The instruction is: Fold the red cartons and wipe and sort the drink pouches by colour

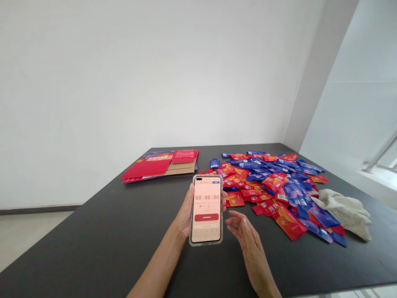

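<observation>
My left hand (185,212) is wrapped round a smartphone (206,231) in a pale clear case, held upright with its screen facing me. The screen reads 00:00:00 above a red button. Just right of the phone is my right hand (243,231), apart from it and holding nothing, its fingers loosely bent and spread. Behind and right of that hand lies a heap of red and blue foil pouches (257,178), overlapping in many directions. The phone hides part of the heap's left edge.
Flattened red cardboard boxes (149,167) lie stacked at the back left of the dark table (102,231). A crumpled beige cloth (344,211) rests at the right, against the pouches. A white wall (139,74) rises behind the table.
</observation>
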Motion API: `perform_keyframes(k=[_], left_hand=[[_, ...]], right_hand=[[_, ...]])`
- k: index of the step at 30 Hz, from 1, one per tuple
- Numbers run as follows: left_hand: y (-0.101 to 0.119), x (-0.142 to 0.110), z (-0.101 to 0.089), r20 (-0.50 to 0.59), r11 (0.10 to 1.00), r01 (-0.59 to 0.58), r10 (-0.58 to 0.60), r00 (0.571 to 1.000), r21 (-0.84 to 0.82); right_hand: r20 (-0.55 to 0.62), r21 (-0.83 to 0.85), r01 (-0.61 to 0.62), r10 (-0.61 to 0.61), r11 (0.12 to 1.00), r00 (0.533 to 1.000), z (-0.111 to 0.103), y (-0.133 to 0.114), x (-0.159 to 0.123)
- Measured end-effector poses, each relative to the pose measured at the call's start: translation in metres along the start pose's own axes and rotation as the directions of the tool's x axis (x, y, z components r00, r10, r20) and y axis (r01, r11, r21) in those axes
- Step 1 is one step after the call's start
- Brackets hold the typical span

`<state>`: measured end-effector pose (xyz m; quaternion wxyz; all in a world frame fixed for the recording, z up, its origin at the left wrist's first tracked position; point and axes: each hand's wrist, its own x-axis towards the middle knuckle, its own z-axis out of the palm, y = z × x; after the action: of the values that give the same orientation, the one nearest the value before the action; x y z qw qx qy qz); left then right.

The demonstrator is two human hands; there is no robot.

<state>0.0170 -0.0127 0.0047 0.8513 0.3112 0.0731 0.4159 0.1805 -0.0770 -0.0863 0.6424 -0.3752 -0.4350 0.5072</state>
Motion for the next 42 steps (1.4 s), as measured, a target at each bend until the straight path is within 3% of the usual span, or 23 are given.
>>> perform_keyframes(k=[30,42], left_hand=[[0.0024,-0.0045,0.0030,-0.039,1.000,-0.019,0.019,0.999,0.015],[0.0027,-0.0033,0.0023,-0.008,0.999,-0.029,0.030,1.000,0.038]], right_hand=[[-0.024,0.011,-0.016,0.017,1.000,1.000,0.0037,0.0011,0.0021],[-0.030,0.008,-0.012,0.012,1.000,0.999,0.0049,-0.0005,0.0007]])
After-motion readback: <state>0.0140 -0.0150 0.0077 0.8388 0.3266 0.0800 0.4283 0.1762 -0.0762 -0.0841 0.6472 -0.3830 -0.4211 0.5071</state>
